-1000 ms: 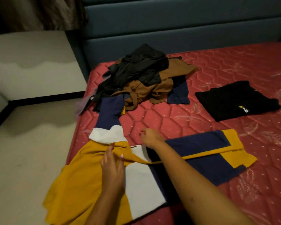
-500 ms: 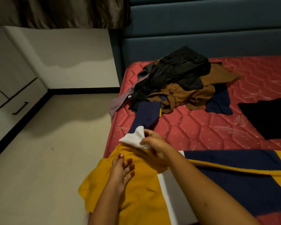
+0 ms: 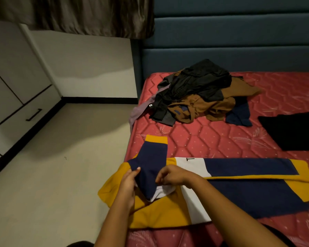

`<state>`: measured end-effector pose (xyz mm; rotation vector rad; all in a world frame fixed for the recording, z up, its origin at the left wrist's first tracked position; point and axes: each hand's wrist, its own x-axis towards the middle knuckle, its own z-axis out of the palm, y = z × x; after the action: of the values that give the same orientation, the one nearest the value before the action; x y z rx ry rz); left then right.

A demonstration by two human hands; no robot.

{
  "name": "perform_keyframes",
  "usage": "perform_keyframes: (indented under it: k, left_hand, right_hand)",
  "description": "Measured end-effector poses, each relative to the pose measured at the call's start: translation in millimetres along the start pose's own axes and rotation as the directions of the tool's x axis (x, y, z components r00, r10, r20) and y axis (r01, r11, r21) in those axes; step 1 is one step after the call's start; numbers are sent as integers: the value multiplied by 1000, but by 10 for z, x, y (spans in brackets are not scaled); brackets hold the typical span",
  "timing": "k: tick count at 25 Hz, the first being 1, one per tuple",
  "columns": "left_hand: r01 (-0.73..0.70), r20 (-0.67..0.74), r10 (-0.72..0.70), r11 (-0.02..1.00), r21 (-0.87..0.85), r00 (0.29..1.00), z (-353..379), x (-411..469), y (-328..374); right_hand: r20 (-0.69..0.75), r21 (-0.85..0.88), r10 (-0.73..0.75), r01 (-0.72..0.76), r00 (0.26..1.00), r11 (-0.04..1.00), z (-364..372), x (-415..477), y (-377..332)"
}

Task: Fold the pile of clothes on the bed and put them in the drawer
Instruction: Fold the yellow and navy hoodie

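A yellow, navy and white sweater (image 3: 239, 186) lies spread flat across the near part of the red mattress (image 3: 212, 138), its yellow shoulder hanging a little over the bed's left edge. 1 navy sleeve (image 3: 152, 163) is lifted across the body of the sweater, its yellow cuff (image 3: 156, 139) pointing toward the headboard (image 3: 230, 41) and lying on the mattress. Both hands have the sleeve. The left hand (image 3: 128, 182) grasps its left edge, thumb on top of the navy cloth and fingers curled under it. The right hand (image 3: 169, 175) has its fingers bent and pinches the sleeve's right edge, just above the white band where the sleeve meets the body. Farther up the bed, near the headboard, sits the unfolded pile of clothes (image 3: 200, 97): black, brown, grey and navy pieces heaped together, 1 pale piece trailing over the mattress edge. To the right, well apart from the pile, a black garment (image 3: 292, 131) lies folded flat. Across the floor (image 3: 52, 175) on the left stands a white cabinet with a closed drawer (image 3: 16, 125) and its black handle (image 3: 33, 114). A dark curtain (image 3: 87, 15) hangs above.
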<state>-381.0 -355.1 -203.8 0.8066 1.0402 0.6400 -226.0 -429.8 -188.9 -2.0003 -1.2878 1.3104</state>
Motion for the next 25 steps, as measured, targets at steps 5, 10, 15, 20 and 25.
perform_keyframes:
  k: [5,10,15,20,25]
  left_hand:
    - [-89,-17,87,965,-249,996,-357,-259,234]
    - [-161,113,192,959,-233,975,-473,-455,469]
    - [-109,356,59,987,120,933,-361,-517,327]
    - [-375,453,143,795,477,880,-122,-503,359]
    - [-581,480,339,582,569,809,151,-340,507]
  right_hand:
    - [-155,-227,1,-37,988,973,227,-161,133]
    - [-20,38,-98,99,995,994,545,-247,6]
    - [-207,663,64,93,976,743,496,-283,-75]
    - [-188,872,53,141,981,469,282,-313,-150]
    - [-586,678,63,446,808,584,-1,-418,-232]
